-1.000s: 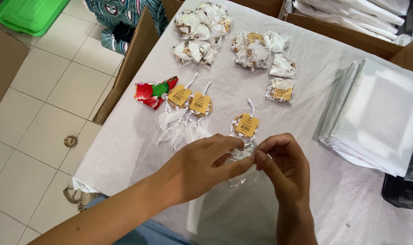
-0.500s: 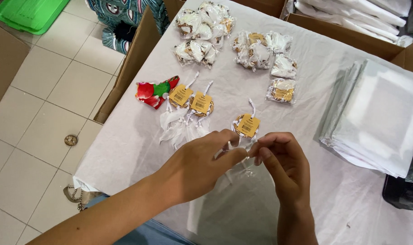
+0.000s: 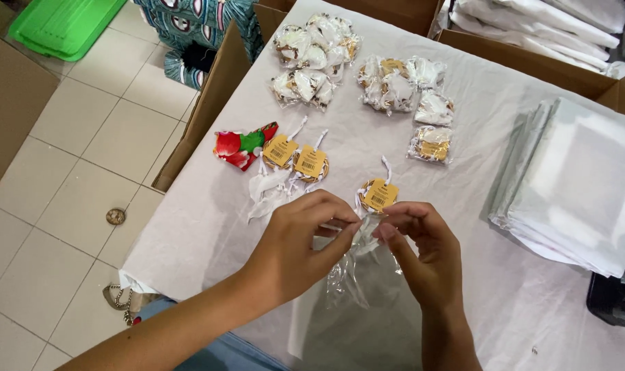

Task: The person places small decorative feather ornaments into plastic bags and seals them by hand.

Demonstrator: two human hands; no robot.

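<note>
While both hands are bunched up over the table, here's the rundown:

Landmark: the tagged ornament (image 3: 379,194), a small round thing with a yellow card tag and white ribbon, lying on the white table cover (image 3: 209,227).

Clear bag (image 3: 353,264): just below that ornament, hanging from the fingers, its mouth up by the tag and the crinkly rest draping toward the person.

Left hand (image 3: 295,247): fingers curled, thumb and forefinger pinching the left edge of the bag mouth.

Right hand (image 3: 422,251): same deal on the right edge, fingertips pinched together.

What changed: a second ago the hands sat almost touching on the bag top. Now they've pulled slightly apart and more of the plastic shows below, so I'd say the mouth is getting worked open, not there yet.

Loose ones: two more tagged ornaments (image 3: 295,159) up-left of the landmark, beside a red and green cloth piece (image 3: 242,145).

Done pile: bagged ornaments (image 3: 395,82) well above it.

Spare bags: flat stack (image 3: 573,185) off to its right.
</note>
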